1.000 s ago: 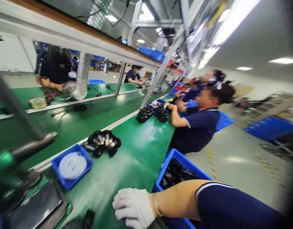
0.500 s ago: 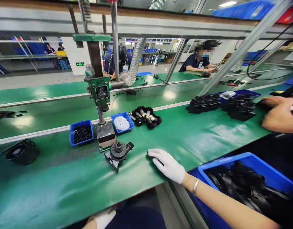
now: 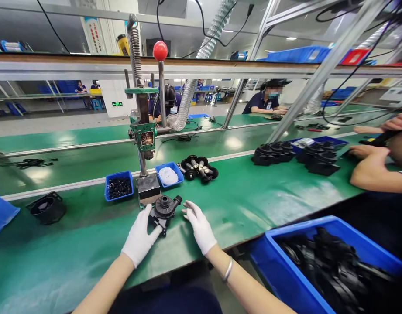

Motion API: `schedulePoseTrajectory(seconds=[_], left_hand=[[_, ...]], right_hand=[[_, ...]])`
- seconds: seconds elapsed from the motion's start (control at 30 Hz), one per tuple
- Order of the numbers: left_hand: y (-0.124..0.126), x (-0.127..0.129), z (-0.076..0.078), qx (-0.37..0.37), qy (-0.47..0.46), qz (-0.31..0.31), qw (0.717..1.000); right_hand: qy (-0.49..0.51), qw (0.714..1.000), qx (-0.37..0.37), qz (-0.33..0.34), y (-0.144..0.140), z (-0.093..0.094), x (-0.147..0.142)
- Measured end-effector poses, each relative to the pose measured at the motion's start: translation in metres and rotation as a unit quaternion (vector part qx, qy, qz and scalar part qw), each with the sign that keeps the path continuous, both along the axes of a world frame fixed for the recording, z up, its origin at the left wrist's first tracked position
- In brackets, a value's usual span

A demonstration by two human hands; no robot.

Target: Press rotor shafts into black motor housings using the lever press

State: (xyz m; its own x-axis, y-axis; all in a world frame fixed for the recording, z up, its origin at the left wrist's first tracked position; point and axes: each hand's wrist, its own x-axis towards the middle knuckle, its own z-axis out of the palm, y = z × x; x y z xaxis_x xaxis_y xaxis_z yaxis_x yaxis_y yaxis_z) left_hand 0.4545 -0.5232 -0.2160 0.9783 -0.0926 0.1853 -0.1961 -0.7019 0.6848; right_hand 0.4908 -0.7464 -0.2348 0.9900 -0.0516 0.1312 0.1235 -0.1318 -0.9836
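A black pump housing point(image 3: 165, 206) with a side spout stands on the green bench top, just in front of the hand press's metal base block point(image 3: 148, 185). My left hand point(image 3: 140, 235), in a white glove, grips its left side, with the thumb at the front and the fingers behind. My right hand point(image 3: 199, 226), gloved too, hovers to the right of the spout with its fingers apart and nothing in them. Behind the block rises the green press point(image 3: 145, 135) with its red-knobbed lever point(image 3: 160, 51).
Behind lie a blue tray of small black parts point(image 3: 119, 186), a tray of white discs point(image 3: 168, 175) and several black-and-metal rotors point(image 3: 199, 168). A black housing point(image 3: 48, 208) sits left. A blue bin point(image 3: 269, 261) of dark parts stands lower right. A co-worker's arm point(image 3: 371, 168) is at right.
My left hand has come up from below the bench edge and taken hold of the pump housing. My right hand has moved left toward the spout. The view has tilted up.
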Motion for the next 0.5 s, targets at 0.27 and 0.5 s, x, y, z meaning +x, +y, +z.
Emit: schedulePoseTrajectory(seconds=[0.27,0.5], left_hand=[[-0.042,0.001,0.000,-0.055,0.075,-0.004,0.996],[-0.069,0.025,0.000,-0.143,0.104,-0.083,0.981]], right_hand=[[-0.017,0.999,-0.022,0.025,-0.025,0.013,-0.001],[-0.049,0.972,-0.226,0.028,-0.007,0.032,-0.008]])
